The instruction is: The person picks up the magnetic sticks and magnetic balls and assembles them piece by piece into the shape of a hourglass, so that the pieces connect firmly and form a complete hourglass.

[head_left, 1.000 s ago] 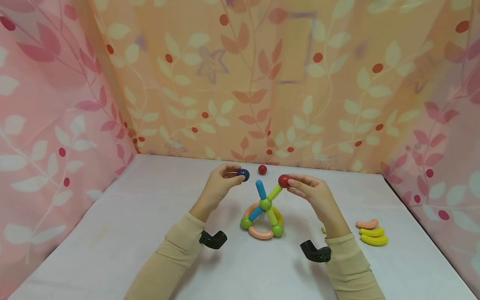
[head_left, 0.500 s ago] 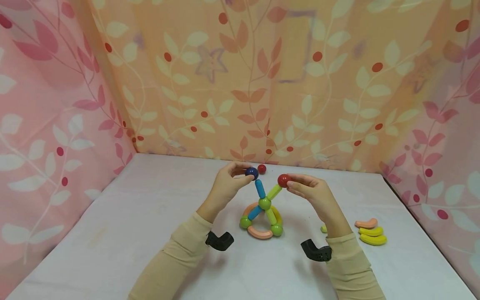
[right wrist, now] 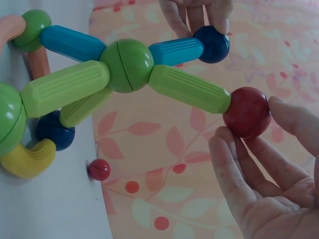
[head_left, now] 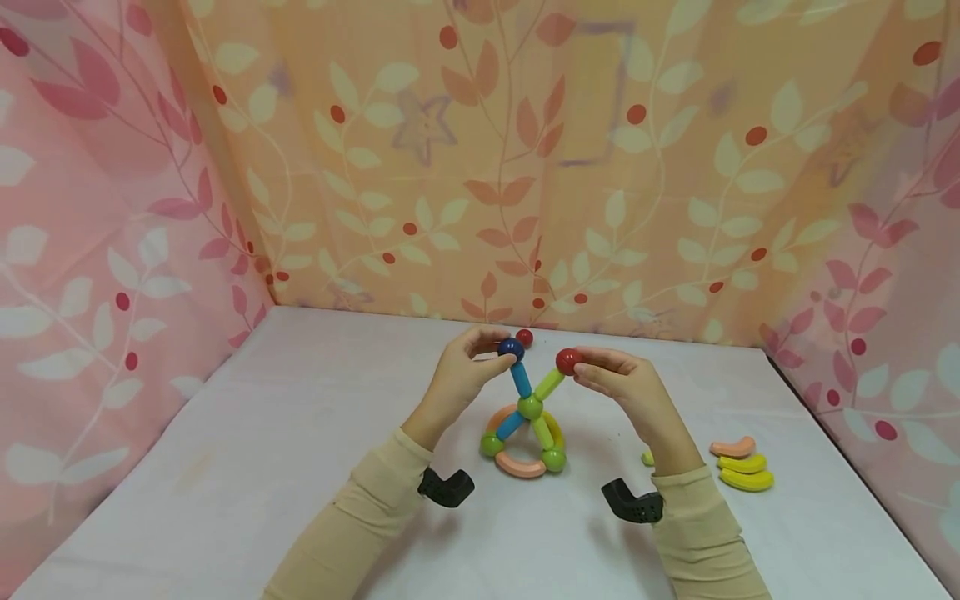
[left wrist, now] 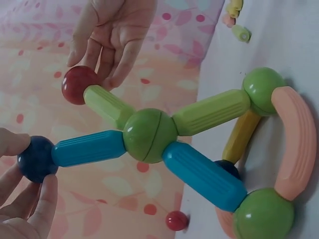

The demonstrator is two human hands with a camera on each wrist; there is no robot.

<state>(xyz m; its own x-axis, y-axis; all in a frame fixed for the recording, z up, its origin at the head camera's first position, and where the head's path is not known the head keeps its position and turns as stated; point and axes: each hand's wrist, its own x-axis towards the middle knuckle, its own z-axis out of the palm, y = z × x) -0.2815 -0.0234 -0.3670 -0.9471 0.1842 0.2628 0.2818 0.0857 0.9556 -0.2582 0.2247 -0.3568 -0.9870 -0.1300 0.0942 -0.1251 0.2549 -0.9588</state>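
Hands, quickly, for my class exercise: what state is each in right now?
Left hand: holding a dark blue ball against a blue rod.
Right hand: holding a red ball against a light green rod.

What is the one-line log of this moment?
left hand: pinches blue ball, touching blue rod; right hand: pinches red ball, touching green rod

floral curtain [head_left: 480, 192]: behind white table [head_left: 300, 400] | loose red ball [head_left: 526, 337]: rear | yellow arcs [head_left: 747, 480]: right
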